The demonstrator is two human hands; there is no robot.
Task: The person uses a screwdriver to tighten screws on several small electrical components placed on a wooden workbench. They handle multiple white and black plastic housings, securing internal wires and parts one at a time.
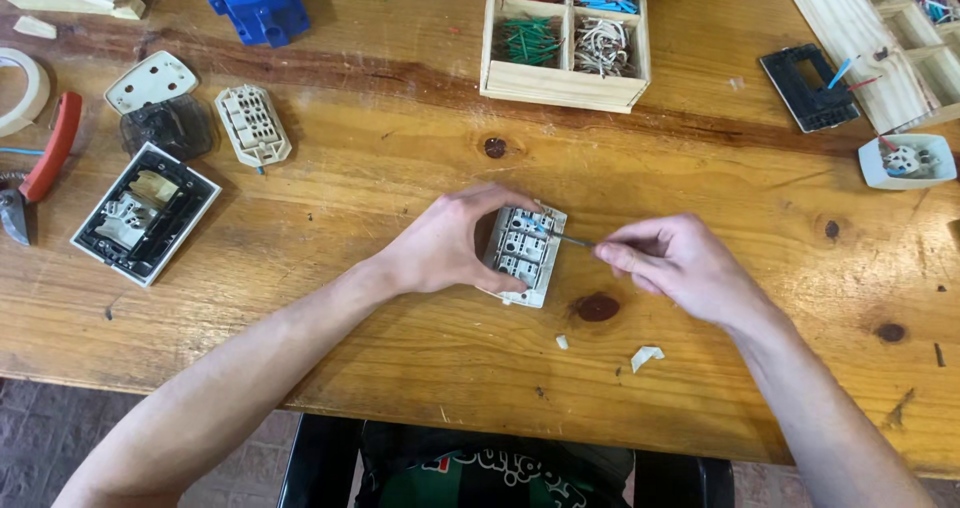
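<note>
White socket module point(524, 253) lying mid-table on wooden table point(400, 168), clasped at its left edge by left hand point(450, 243). Thin screwdriver point(568, 238) pinched in right hand point(675, 263), tip on module. Beyond: compartmented wire box point(565, 86); far left, framed socket plate point(145, 213).

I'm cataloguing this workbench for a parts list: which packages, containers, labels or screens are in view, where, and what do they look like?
No screens or labels show.
Wooden box: top centre, rectangular, four compartments of red, blue, green and white wire pieces.
Second wooden tray: top right corner, partly cut off, holding mixed wire pieces.
Small white tray: right edge, holding a socket part.
</note>
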